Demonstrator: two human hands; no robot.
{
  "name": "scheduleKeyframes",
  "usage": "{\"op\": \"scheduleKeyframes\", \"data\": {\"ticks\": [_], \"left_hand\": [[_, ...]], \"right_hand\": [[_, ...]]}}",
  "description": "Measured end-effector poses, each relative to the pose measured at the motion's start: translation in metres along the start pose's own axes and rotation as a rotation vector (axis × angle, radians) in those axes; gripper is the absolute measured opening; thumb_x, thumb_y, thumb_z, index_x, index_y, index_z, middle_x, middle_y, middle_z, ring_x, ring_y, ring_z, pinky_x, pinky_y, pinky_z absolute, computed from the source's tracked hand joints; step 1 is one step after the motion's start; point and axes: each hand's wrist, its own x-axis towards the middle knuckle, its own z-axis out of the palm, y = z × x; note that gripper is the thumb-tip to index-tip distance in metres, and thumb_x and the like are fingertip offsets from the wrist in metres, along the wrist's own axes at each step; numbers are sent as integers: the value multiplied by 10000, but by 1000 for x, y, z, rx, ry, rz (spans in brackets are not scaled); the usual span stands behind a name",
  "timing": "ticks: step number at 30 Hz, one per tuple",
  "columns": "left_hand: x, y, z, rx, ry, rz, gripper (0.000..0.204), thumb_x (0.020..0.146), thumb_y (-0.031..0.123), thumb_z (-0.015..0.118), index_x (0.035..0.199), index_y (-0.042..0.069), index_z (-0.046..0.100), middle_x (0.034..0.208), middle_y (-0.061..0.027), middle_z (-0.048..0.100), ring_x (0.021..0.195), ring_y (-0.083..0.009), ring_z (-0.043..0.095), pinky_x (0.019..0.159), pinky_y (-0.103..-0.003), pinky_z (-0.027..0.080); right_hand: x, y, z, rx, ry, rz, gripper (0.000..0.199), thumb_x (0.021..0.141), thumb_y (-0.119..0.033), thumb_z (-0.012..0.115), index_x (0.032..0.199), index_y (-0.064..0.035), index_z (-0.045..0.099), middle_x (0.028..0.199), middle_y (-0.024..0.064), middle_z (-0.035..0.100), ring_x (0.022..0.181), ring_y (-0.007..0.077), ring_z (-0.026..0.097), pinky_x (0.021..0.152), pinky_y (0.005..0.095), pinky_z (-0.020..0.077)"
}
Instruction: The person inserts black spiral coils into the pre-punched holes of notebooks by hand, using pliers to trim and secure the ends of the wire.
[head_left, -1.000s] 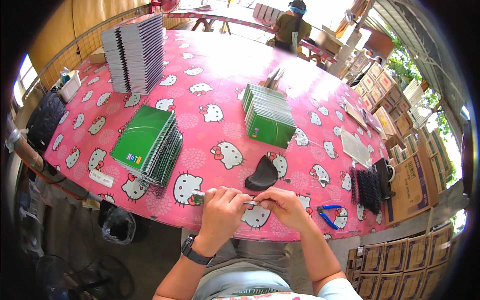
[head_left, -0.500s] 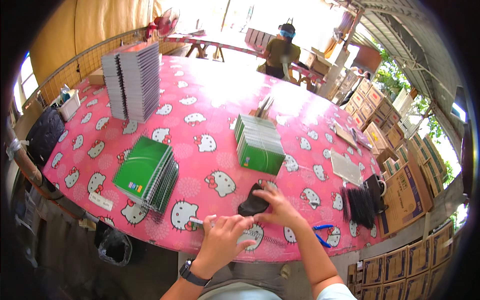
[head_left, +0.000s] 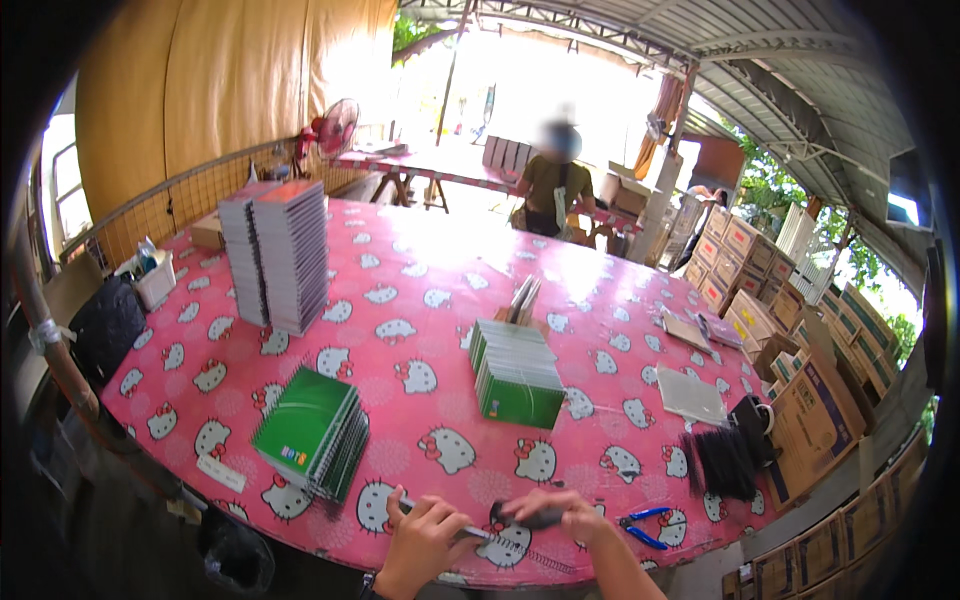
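My left hand (head_left: 425, 545) is closed around a slim grey-and-white rod (head_left: 478, 533) at the table's near edge. A dark wire spiral coil (head_left: 540, 556) trails from the rod's right end over the pink table cover. Beside it, the fingers of my right hand (head_left: 570, 512) grip a soft-looking black object (head_left: 535, 518), whose kind I cannot make out. Blue-handled pliers (head_left: 645, 528) lie to the right of that hand. Green-covered spiral notebooks (head_left: 312, 425) are piled on the left. Another row of green notebooks (head_left: 517, 375) stands mid-table.
Tall stacks of spiral notebooks (head_left: 290, 255) rise at the back left. A bundle of black coils (head_left: 720, 465) lies at the right, near a clear plastic sheet (head_left: 690, 395) and a cardboard box (head_left: 815, 430). Another person (head_left: 550, 185) sits beyond the table's far edge.
The view has tilted up, so things sit lower in the picture. My right hand has lifted the black object off the table and brought it over the coil, nearer my left hand.
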Motion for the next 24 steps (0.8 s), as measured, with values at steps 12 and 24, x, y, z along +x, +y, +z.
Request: {"op": "scheduleKeyframes", "data": {"ticks": [12,24], "left_hand": [[-3,-6,5,-166,26,-102,555,605,344,834,1092,176,628,751,80,613,863,-111,585,1060,-506,164],[-29,-30,8,-914,382,-468,649,717,92,779,1292,43,482,1121,-80,577,1032,-165,536,938,-344,395]], "right_hand": [[13,-7,4,-174,29,77,365,854,-319,656,1094,-45,660,1170,75,655,1124,191,552,1009,383,290],[38,-1,20,-546,-13,255,480,828,-434,662,1117,-51,663,1211,80,633,1103,197,519,963,384,347]]}}
